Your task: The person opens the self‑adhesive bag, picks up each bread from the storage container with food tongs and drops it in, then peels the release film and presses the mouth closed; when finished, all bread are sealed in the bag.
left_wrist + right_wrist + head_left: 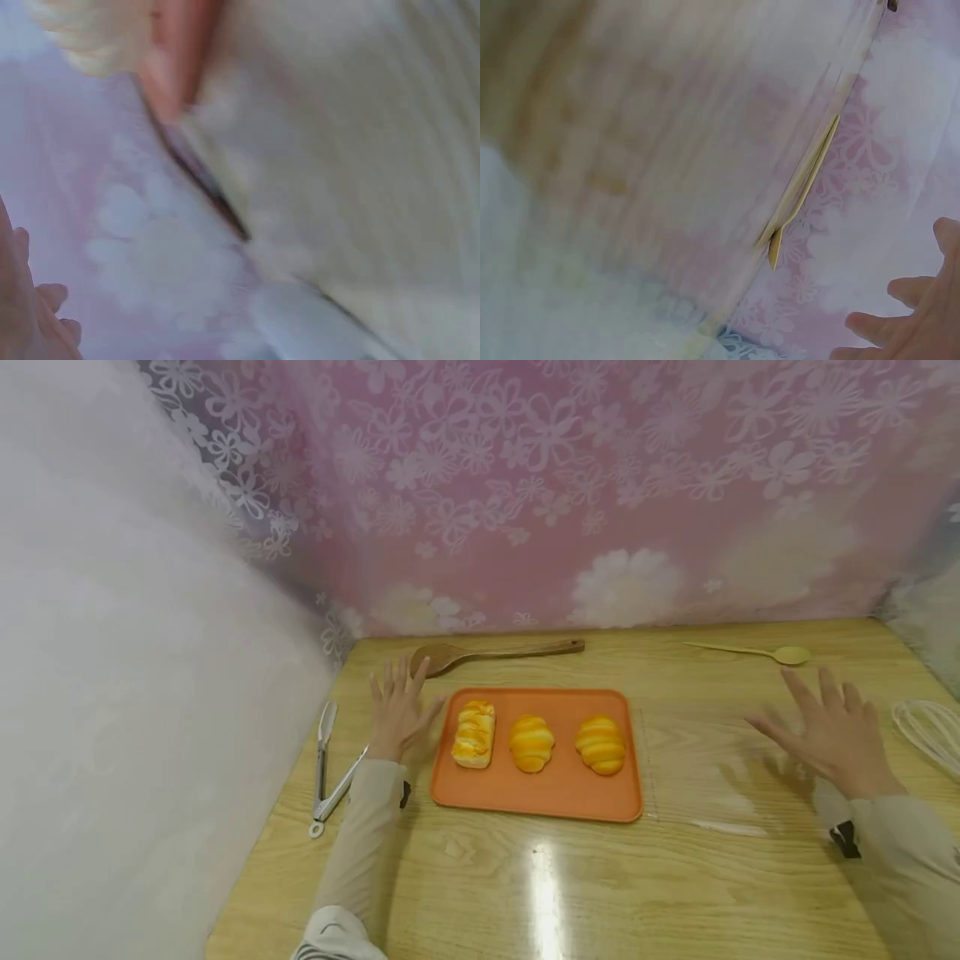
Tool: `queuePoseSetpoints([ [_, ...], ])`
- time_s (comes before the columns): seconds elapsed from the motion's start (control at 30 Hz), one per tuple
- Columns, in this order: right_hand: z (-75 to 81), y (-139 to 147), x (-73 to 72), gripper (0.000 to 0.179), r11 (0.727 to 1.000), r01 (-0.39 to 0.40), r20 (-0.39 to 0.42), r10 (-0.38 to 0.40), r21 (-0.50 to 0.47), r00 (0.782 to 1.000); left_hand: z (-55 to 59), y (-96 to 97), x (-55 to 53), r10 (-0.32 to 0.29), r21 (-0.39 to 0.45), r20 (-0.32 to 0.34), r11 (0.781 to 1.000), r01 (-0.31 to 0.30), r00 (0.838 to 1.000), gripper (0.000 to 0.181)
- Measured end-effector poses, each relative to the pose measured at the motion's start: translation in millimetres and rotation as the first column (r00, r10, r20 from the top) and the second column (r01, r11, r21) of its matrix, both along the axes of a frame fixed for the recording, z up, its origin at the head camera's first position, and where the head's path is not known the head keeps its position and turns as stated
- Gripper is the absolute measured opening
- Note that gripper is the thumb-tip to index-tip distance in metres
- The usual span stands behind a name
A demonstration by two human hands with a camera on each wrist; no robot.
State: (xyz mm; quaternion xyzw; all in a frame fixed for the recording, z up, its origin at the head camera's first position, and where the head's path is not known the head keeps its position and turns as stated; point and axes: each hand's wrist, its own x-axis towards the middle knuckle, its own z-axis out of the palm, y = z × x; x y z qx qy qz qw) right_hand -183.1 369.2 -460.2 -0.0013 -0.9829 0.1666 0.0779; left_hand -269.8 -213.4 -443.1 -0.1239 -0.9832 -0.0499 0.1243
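Observation:
An orange tray [540,797] lies mid-table with three bread pieces in a row: a rectangular loaf [474,735] on the left and two ridged, croissant-shaped rolls [532,744], [601,746]. My left hand [397,718], fingers spread, is just left of the tray and holds nothing. Beyond its fingertips lies a brown wooden spoon [495,653]. My right hand [840,739] is also spread, above the table on the far right. Nearest it lies a yellow spoon [791,655], which the right wrist view shows beyond the fingers. Between tray and right hand a clear plastic sheet [697,760] lies flat.
Metal tongs [322,785] rest at the left table edge, partly behind my left forearm. A whisk [928,733] is at the right edge, cut off by the frame. A flowered curtain [525,527] backs the wooden table [480,877]; a white wall stands left.

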Motion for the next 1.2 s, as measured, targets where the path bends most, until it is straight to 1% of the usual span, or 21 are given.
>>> queuePoseSetpoints([
  [0.03, -0.1, -0.6, 1.1, 0.096, 1.000, -0.013, -0.007, 0.013, 0.011, 1.000, 4.1, 3.7, 1.5, -0.004, 0.015, -0.002, 1.000, 0.004, 1.000, 0.072],
  [0.1, -0.4, -2.3, 2.9, 0.095, 0.999, -0.043, -0.005, 0.042, -0.002, 0.999, 11.8, 13.2, 5.9, -0.020, 0.049, -0.009, 0.999, 0.020, 1.000, 0.071],
  [0.2, -1.7, -6.5, 5.4, 0.091, 0.993, -0.101, 0.016, 0.102, -0.066, 0.995, 22.0, 30.8, 18.1, -0.076, 0.123, -0.031, 0.989, 0.079, 0.997, 0.070],
  [0.27, -2.6, -9.8, 7.2, 0.090, 0.985, -0.121, 0.034, 0.126, -0.121, 0.991, 25.7, 46.4, 26.3, -0.121, 0.153, -0.061, 0.980, 0.129, 0.991, 0.072],
  [0.3, -2.9, -11.9, 7.9, 0.090, 0.982, -0.131, 0.043, 0.139, -0.137, 0.989, 27.4, 54.6, 31.3, -0.149, 0.175, -0.072, 0.972, 0.159, 0.986, 0.075],
  [0.37, -3.4, -17.5, 9.0, 0.091, 0.978, -0.149, 0.054, 0.159, -0.143, 0.986, 29.5, 72.4, 41.8, -0.197, 0.196, -0.099, 0.957, 0.213, 0.975, 0.080],
  [0.4, -3.5, -20.7, 10.0, 0.091, 0.975, -0.160, 0.060, 0.171, -0.151, 0.984, 30.3, 82.0, 47.8, -0.220, 0.207, -0.110, 0.949, 0.239, 0.969, 0.079],
  [0.43, -3.4, -24.0, 11.1, 0.092, 0.974, -0.168, 0.068, 0.180, -0.154, 0.981, 30.7, 92.0, 53.4, -0.244, 0.205, -0.126, 0.942, 0.266, 0.962, 0.073],
  [0.5, -3.4, -30.6, 14.0, 0.092, 0.969, -0.194, 0.078, 0.207, -0.153, 0.975, 30.4, 112.7, 64.8, -0.301, 0.187, -0.161, 0.926, 0.329, 0.940, 0.057],
  [0.57, -3.7, -36.6, 18.1, 0.093, 0.961, -0.219, 0.089, 0.236, -0.168, 0.968, 28.7, 134.5, 75.8, -0.365, 0.161, -0.192, 0.904, 0.396, 0.911, 0.039],
  [0.63, -4.8, -40.9, 21.8, 0.091, 0.953, -0.248, 0.087, 0.266, -0.175, 0.960, 25.8, 156.0, 86.0, -0.432, 0.122, -0.200, 0.880, 0.459, 0.880, 0.032],
  [0.67, -5.6, -42.8, 23.3, 0.090, 0.948, -0.267, 0.076, 0.283, -0.175, 0.956, 24.9, 166.2, 91.6, -0.460, 0.106, -0.181, 0.869, 0.483, 0.869, 0.031],
  [0.73, -6.9, -45.7, 25.2, 0.086, 0.935, -0.300, 0.066, 0.317, -0.187, 0.946, 22.8, 185.2, 101.8, -0.511, 0.089, -0.118, 0.849, 0.521, 0.852, 0.032],
  [0.83, -9.5, -48.7, 25.1, 0.079, 0.922, -0.344, 0.062, 0.359, -0.175, 0.931, 19.7, 208.9, 114.7, -0.539, 0.061, 0.006, 0.841, 0.538, 0.842, 0.036],
  [0.93, -12.2, -50.5, 24.4, 0.071, 0.918, -0.366, 0.069, 0.379, -0.151, 0.923, 14.9, 227.5, 122.8, -0.554, 0.057, 0.096, 0.832, 0.551, 0.827, 0.039],
  [0.97, -13.1, -51.1, 24.2, 0.068, 0.918, -0.369, 0.074, 0.382, -0.142, 0.921, 12.9, 232.6, 125.0, -0.557, 0.056, 0.119, 0.830, 0.555, 0.822, 0.040],
  [1.0, -13.9, -51.5, 24.1, 0.065, 0.918, -0.370, 0.079, 0.383, -0.140, 0.920, 10.7, 237.3, 126.7, -0.568, 0.054, 0.132, 0.823, 0.566, 0.812, 0.040],
  [1.03, -14.7, -51.4, 24.4, 0.062, 0.916, -0.379, 0.067, 0.390, -0.133, 0.918, 8.3, 241.7, 128.5, -0.574, 0.056, 0.147, 0.818, 0.573, 0.805, 0.040],
  [1.1, -16.2, -50.8, 24.9, 0.055, 0.910, -0.398, 0.040, 0.405, -0.115, 0.913, 5.0, 249.4, 132.2, -0.582, 0.030, 0.182, 0.809, 0.587, 0.793, 0.041],
  [1.2, -17.1, -50.1, 25.9, 0.049, 0.902, -0.421, 0.015, 0.424, -0.090, 0.905, 1.6, 257.9, 137.8, -0.577, -0.020, 0.233, 0.802, 0.597, 0.783, 0.042],
])
